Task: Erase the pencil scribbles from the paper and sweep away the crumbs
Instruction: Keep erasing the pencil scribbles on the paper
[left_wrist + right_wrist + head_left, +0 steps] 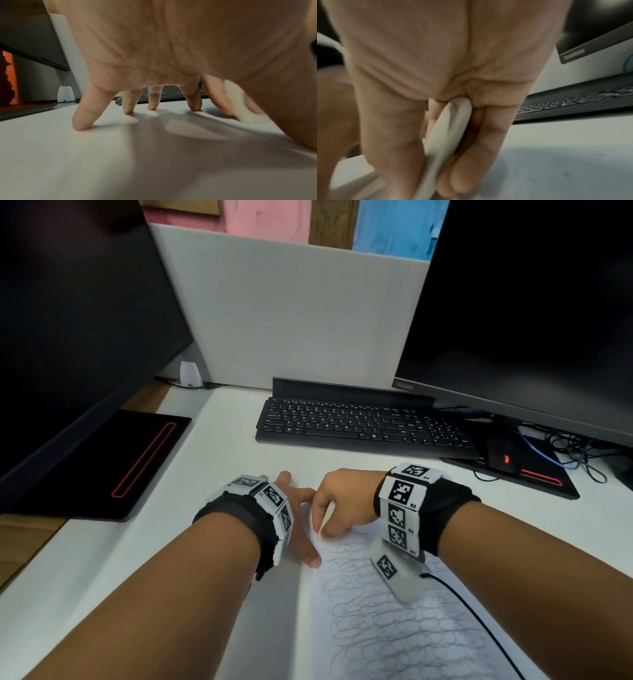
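I see a black keyboard (363, 422) on the white counter (219, 460), between two dark monitors (534, 302), with tangled cables (575, 453) at right.

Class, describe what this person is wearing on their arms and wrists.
Both forearms are bare, without sleeves. Each wrist carries a black strap ringed with white blocks printed with black square markers. A thin black cable trails from the right wristband.

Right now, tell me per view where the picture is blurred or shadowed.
Head: mostly sharp, wide-angle bend at the monitors. Left wrist: left hand fairly sharp, casting soft shadows on the desk; right edge smeared. Right wrist: right hand, eraser and keyboard all blurred.
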The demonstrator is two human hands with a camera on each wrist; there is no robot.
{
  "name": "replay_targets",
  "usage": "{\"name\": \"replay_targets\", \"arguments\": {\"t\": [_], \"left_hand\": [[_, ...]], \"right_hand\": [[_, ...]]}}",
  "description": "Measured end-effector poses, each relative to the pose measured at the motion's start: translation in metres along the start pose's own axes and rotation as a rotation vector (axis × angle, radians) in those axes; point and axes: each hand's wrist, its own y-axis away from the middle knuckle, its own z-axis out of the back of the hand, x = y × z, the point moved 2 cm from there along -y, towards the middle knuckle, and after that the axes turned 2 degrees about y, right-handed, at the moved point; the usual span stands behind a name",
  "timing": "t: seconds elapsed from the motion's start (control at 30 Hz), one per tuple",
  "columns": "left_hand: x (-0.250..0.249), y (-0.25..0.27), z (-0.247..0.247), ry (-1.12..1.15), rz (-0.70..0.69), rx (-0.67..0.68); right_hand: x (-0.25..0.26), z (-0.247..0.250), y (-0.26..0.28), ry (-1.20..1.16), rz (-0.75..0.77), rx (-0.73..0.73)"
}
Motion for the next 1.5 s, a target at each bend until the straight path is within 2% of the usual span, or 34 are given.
{"name": "replay_targets", "arguments": {"t": [0.1,0.23,0.33,0.47,0.6,0.73,0.87,0.97,1.0,1.1,1.23,1.37,1.5], "left_hand": [[-0.001,0.001,0.000,-0.003,0.018,-0.002],[-0.001,0.001,-0.001,-0.022,0.011,-0.004],[0.000,0.002,-0.002,-0.005,0.002,-0.024],[-0.002,0.002,-0.001,-0.033,0.005,-0.011],[-0.002,0.002,-0.001,-0.028,0.017,-0.007],[-0.002,0.001,-0.001,-0.059,0.025,0.002],[-0.001,0.001,0.000,-0.045,0.025,0.001],[-0.002,0.001,0.001,-0.061,0.020,0.002],[-0.002,0.001,0.000,-0.063,0.020,0.002],[-0.001,0.002,0.001,-0.050,0.011,-0.006],[-0.001,0.002,0.000,-0.066,0.013,-0.008],[-0.002,0.002,-0.003,-0.061,0.009,-0.036],[0.000,0.000,-0.003,-0.045,0.019,-0.033]], "right_hand": [[-0.004,0.001,-0.001,-0.010,-0.024,-0.093],[0.000,-0.005,0.001,-0.032,0.028,-0.007],[-0.005,-0.001,0.001,-0.066,-0.015,-0.118],[0.002,-0.007,0.004,-0.100,0.026,0.003],[-0.006,-0.002,0.002,-0.119,-0.034,-0.102],[-0.002,-0.005,0.006,-0.139,-0.022,0.001],[-0.011,-0.002,0.004,-0.141,-0.085,-0.106],[-0.006,-0.007,0.008,-0.153,-0.048,0.022],[-0.006,-0.007,0.009,-0.151,-0.046,0.016],[-0.012,-0.002,0.008,-0.112,-0.076,-0.123],[-0.006,-0.005,0.010,-0.117,-0.036,0.011],[-0.009,-0.002,0.009,-0.070,-0.059,-0.143],[-0.009,-0.006,0.010,-0.103,-0.040,-0.036]]}}
